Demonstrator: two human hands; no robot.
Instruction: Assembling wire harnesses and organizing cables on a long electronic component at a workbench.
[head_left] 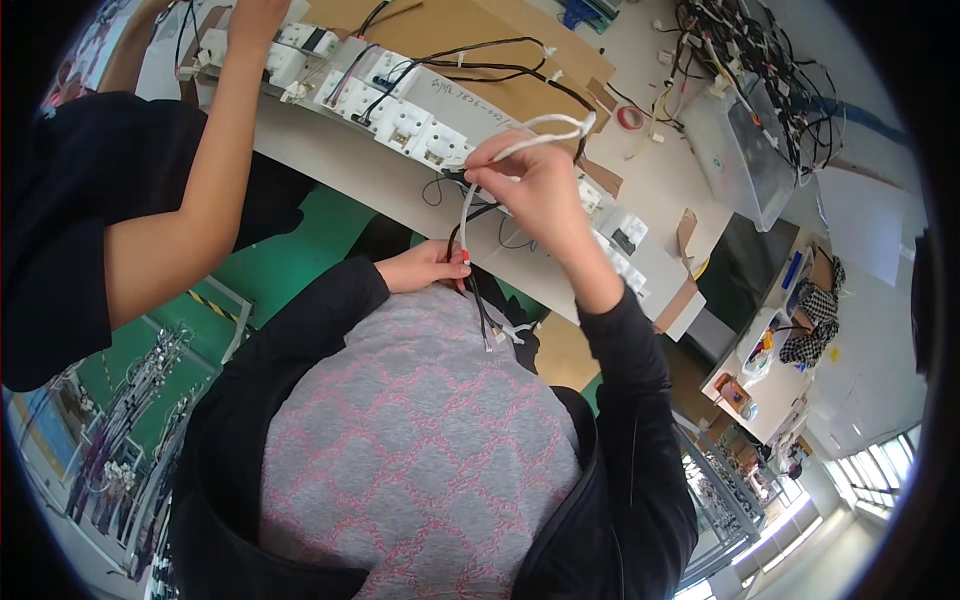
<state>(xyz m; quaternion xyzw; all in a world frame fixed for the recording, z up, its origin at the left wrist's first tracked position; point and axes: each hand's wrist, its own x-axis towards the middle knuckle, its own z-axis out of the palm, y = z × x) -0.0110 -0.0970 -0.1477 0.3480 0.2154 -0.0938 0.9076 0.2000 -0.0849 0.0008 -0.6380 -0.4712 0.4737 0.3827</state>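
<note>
Near: left hand, one, before the grey-and-pink top, finger and thumb pinching the white cable at a red band; black leads hang below it, small connectors at their ends.
Next: right hand, one, above the counter edge, fingertips pinched on the same cable, whose loop rises over the knuckles.
Step, as I judge it: drawing out and sorting the cable. The next move, I think, calls for a steady left hold while the right guides the slack clear of the leads.
Beyond: white socket units in a row; white strip, dark handwriting along it, no brand I can make out.
Far: cardboard; red tape roll; heaped wires over a clear bin.
</note>
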